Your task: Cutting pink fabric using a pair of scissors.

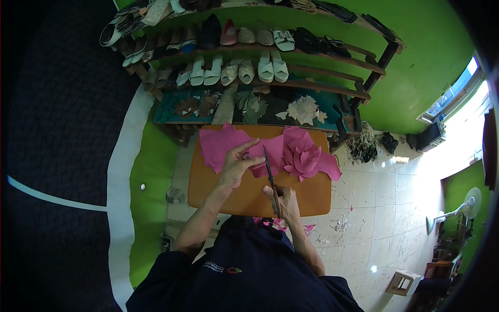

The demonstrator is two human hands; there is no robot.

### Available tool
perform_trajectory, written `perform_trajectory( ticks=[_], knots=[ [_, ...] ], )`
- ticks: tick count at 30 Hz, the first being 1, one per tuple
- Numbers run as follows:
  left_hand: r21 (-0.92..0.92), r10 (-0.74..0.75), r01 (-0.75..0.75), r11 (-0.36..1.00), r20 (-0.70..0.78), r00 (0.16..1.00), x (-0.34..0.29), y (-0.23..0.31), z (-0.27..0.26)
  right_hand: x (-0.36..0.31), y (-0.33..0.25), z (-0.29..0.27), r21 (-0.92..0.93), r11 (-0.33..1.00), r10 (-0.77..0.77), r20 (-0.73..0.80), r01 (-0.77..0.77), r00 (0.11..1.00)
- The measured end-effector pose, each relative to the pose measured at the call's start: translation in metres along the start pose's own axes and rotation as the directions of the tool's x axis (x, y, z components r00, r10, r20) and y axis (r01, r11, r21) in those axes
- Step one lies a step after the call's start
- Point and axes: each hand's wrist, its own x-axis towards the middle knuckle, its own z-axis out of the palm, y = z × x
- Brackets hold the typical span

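Note:
My left hand (238, 164) pinches a piece of pink sheet (270, 148) between thumb and fingers, above the orange table (218, 195). In my right hand (285, 202) is a pair of dark scissors (271, 174), its blades pointing up and away from me, close against the held pink sheet. Whether the blades are apart is too small to tell. Just right of them lies a layered pink flower (301, 155) with many pointed petals. A larger pink sheet (215, 147) lies at the table's far left, partly behind my left hand.
Beyond the table stands a wooden rack (332, 88) with rows of shoes and sandals. On its low shelf sit a green flower (251, 107) and a cream flower (302, 110). Scraps (340, 223) litter the tiled floor at right, near a white fan (470, 203).

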Motion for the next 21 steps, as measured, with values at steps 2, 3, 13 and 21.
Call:
perform_trajectory(
  ticks=[2, 3, 13, 21],
  knots=[
    [0.024, 0.003, -0.002, 1.000, -0.026, 1.000, 0.002, 0.000, 0.000, 0.003, -0.003, 0.002, 0.014, 1.000, 0.021, 0.007, -0.021, 1.000],
    [0.016, -0.010, 0.010, 1.000, -0.006, 1.000, 0.006, -0.007, -0.005, 0.005, -0.004, 0.002, 0.031, 0.999, 0.041, 0.012, -0.041, 0.999],
    [0.051, -0.102, 0.100, 0.994, 0.046, 0.994, 0.030, -0.034, -0.016, 0.025, 0.010, 0.006, 0.051, 0.998, 0.040, -0.030, -0.039, 0.999],
    [0.019, -0.133, 0.132, 0.991, 0.085, 0.987, 0.039, -0.034, -0.016, 0.036, 0.012, 0.005, 0.022, 0.992, 0.127, -0.064, -0.126, 0.990]
  ],
)
